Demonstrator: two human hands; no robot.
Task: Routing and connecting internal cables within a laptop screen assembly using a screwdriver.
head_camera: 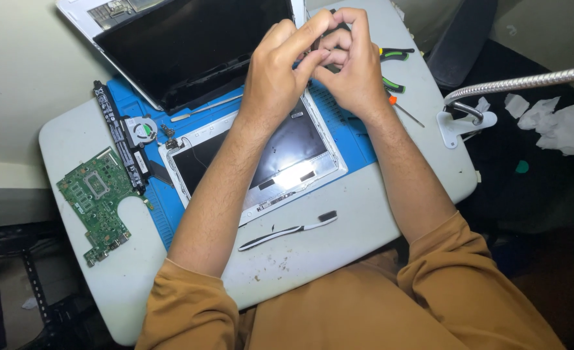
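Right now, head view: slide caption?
Both hands, left and right, pinch a small dark part above an opened laptop shell.

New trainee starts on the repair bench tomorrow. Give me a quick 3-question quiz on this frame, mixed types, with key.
1. True or false: the green circuit board lies on the blue mat.
2. Multiple choice: what lies on the grey table nearest the person's sleeves? A) the toothbrush B) the small fan C) the orange-handled screwdriver
3. Short answer: where are the left hand and right hand?

Key
1. False: it lies on the table's left edge, off the mat.
2. A
3. Raised together above the opened laptop lid, fingers pinching something small and dark that cannot be made out.
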